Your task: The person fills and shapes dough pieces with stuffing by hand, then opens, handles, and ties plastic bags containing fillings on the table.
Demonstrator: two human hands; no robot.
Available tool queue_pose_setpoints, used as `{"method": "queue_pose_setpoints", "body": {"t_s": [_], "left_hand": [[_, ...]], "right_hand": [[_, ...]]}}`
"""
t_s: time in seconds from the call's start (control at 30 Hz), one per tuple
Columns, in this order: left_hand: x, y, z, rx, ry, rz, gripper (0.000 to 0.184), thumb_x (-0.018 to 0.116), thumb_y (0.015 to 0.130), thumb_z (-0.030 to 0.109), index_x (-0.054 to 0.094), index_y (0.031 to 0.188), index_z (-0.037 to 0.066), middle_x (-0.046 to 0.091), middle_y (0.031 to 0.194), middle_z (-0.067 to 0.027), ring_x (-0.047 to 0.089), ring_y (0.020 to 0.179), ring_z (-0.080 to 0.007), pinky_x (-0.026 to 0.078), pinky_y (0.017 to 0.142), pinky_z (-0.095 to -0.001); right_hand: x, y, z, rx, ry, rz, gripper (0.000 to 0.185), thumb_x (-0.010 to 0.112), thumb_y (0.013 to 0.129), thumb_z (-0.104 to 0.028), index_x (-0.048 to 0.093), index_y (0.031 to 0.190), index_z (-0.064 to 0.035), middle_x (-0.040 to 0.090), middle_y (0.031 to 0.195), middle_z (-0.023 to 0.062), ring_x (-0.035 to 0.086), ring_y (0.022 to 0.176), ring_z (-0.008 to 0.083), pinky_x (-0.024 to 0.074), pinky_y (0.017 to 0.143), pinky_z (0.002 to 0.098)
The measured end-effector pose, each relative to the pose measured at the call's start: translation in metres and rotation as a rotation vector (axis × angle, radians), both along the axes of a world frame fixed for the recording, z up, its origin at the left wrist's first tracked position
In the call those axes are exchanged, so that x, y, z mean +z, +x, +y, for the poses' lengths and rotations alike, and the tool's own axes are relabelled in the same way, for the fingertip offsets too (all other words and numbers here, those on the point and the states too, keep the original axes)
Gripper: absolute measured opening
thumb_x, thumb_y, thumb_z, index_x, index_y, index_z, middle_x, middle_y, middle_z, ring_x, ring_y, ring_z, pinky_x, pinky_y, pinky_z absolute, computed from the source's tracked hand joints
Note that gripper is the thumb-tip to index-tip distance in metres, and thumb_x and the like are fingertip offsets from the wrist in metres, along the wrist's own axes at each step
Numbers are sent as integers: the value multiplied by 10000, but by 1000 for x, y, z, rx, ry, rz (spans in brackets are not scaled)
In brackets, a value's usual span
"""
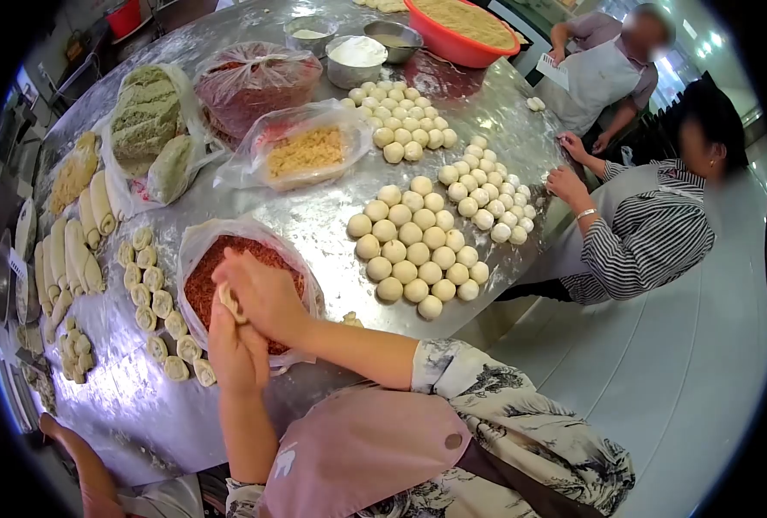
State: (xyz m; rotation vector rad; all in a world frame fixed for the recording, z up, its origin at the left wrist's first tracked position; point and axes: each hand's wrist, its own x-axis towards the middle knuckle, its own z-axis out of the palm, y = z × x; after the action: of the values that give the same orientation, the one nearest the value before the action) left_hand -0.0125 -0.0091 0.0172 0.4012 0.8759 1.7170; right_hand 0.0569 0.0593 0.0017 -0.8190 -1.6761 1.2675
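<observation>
Over a plastic-lined container of dark red filling point(202, 285), my two hands meet around a small piece of pale dough point(230, 304). My left hand point(235, 350) cups it from below, with the fingers pointing up. My right hand point(262, 289) closes over it from the other side. The fingers hide much of the dough. Left of the container lie coiled dough pieces point(162, 303) in rows. Round dough balls point(407, 233) stand in groups to the right.
Bags of green filling point(146, 121) and red filling point(254, 91), a yellow-filling container point(306, 154), a flour bowl point(357, 52) and a red basin point(465, 26) stand farther back. Dough rolls point(81, 257) lie left. Two people point(642, 224) point(603, 78) are at the right; another person's arm point(85, 457) shows lower left.
</observation>
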Motion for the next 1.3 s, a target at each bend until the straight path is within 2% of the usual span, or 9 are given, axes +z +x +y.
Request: {"method": "queue_pose_setpoints", "body": {"t_s": [0.13,0.4,0.57,0.67,0.8,0.97,1.1,1.2,1.3], "left_hand": [[-10,-6,-3,99,-28,731,414,363,1031,241,395,1362,-7,513,1294,-122,536,1136,-195,420,985,-306],[-17,-8,-4,304,58,1008,360,370,1008,201,575,1182,-39,496,1249,-136,481,1141,-218,365,977,-329],[-20,-11,-13,132,90,748,909,82,900,703,191,1490,20,-92,1564,-171,47,1451,-247,92,1162,-387],[-21,-15,-15,151,148,219,882,106,912,693,95,1507,42,-58,1572,-146,89,1445,-243,111,1159,-395],[-16,-29,-7,-33,1,217,865,115,924,678,36,1505,41,168,1542,-159,199,1411,-276,156,1152,-391],[-18,-1,-13,-11,-37,147,759,165,984,581,207,1469,-1,348,1474,-111,325,1360,-234,219,1137,-371],[5,6,-10,7,4,-84,650,238,1017,497,269,1438,2,343,1472,-131,318,1364,-235,234,1134,-367],[10,2,-5,53,-23,267,596,255,1037,415,216,1463,0,326,1469,-140,346,1342,-234,290,1100,-359],[16,9,-1,263,-212,406,453,289,1040,353,492,1214,-13,556,1166,-136,538,1072,-214,439,905,-335]], "right_hand": [[6,-6,-2,22,-354,299,494,400,1018,-364,463,1269,56,584,1211,182,567,1129,222,442,931,298],[12,-13,-30,142,-289,64,595,432,972,-488,458,1214,55,573,1156,213,570,1082,289,424,913,363],[20,-8,-20,113,-281,-48,400,456,987,-358,551,851,6,627,821,185,651,781,252,472,656,362],[18,-9,-10,81,-98,-133,396,468,982,-307,523,734,-3,636,804,184,656,736,250,476,612,344],[22,-7,-20,15,70,-50,311,477,949,-273,579,1066,-4,623,850,232,621,779,394,500,676,424],[4,-9,3,96,442,-508,468,476,924,-297,451,1260,28,318,1382,290,276,1292,487,258,999,597],[9,-18,8,-7,150,-301,540,417,956,-372,391,1299,44,313,1382,297,245,1318,474,204,1071,540],[24,-21,-11,148,-7,-128,651,284,996,-487,278,1407,17,169,1486,295,99,1405,455,116,1140,499],[33,-25,-23,134,-174,112,689,225,999,-530,243,1426,11,149,1501,269,93,1430,377,102,1150,443]]}}
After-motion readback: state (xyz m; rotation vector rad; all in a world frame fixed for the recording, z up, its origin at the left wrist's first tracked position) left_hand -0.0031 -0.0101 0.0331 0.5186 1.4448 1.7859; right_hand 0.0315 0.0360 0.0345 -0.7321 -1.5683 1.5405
